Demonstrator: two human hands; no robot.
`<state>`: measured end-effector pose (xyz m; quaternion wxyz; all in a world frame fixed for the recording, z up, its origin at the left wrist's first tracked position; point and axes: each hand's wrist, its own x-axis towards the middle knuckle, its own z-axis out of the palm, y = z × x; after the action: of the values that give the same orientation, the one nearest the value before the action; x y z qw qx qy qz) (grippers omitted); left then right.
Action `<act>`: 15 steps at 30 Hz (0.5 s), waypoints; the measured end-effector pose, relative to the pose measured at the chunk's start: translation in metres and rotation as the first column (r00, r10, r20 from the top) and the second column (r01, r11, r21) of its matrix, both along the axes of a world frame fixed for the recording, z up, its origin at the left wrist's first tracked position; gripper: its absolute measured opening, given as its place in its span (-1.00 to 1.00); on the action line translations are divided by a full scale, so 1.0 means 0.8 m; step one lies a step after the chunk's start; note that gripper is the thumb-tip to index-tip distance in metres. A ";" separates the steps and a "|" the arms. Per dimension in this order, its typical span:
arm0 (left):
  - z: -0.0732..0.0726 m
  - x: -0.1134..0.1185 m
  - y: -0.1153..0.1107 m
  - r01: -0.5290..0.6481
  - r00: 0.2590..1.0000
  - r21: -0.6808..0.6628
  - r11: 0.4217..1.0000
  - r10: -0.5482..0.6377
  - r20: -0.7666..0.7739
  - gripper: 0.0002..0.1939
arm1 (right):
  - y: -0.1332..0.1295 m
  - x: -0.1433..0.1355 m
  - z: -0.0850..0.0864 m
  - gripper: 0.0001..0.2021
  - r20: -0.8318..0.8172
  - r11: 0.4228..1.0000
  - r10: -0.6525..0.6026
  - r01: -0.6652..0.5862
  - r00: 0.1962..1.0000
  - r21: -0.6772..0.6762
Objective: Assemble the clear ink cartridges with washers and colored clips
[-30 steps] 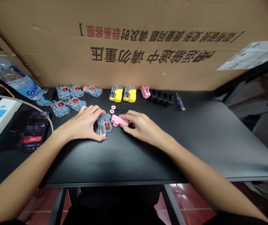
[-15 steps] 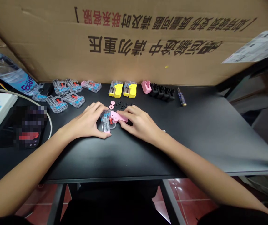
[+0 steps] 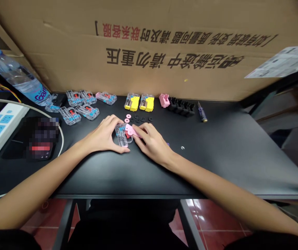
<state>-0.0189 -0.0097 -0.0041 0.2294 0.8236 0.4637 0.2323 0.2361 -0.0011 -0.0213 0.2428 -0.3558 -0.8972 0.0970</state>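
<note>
Pink plastic is right at the heart of it: I'm watching a small pink lever-shaped piece (image 3: 130, 131) lapped over the upper right edge of a clear casing (image 3: 121, 136), both at mid-table near the far side. My left hand (image 3: 103, 135) makes a broad C around that casing, fingers at its top end, thumb at its bottom. My right hand (image 3: 151, 140) has a narrow pinch on the pink piece; whether it is seated or merely resting there, I can't tell.

For good work here, I'd want the casing flat and braced by the left hand, the pink part square to the edge, and pressure light and even, since thin clear walls look easy to crack.

Now the textures: glassy, see-through shell, blue and red bits inside, a rounded loop at its side; the pink is opaque, with a round boss. Just beyond lie flat pink rings (image 3: 128, 116) and dull black rings (image 3: 137, 120). Farther back, chunky yellow-and-clear blocks (image 3: 147, 103) and a ribbed black bracket row (image 3: 181, 107) stand before corrugated cardboard (image 3: 164, 81), all on a smooth, softly shining black tabletop (image 3: 149, 177).
</note>
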 end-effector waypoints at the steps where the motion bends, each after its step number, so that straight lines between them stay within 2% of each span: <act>1: -0.001 0.001 -0.001 -0.002 1.000 0.000 1.000 0.002 -0.004 -0.19 | 0.001 0.000 -0.001 -0.63 -0.012 1.000 0.009 -0.009 1.000 -0.004; 10: -0.007 0.003 -0.001 0.039 0.999 0.062 0.997 -0.040 0.014 -0.15 | 0.024 0.011 -0.005 -0.66 -0.087 0.989 0.146 -0.147 0.986 -0.013; 15: -0.006 -0.001 0.001 0.071 0.997 0.039 0.997 -0.072 0.027 -0.19 | 0.028 0.011 -0.005 -0.67 -0.104 0.984 0.173 -0.176 0.979 -0.019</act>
<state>-0.0198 -0.0090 -0.0089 0.2283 0.8407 0.4260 0.2442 0.2451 0.0210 -0.0257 0.2738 -0.2737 -0.9100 0.1486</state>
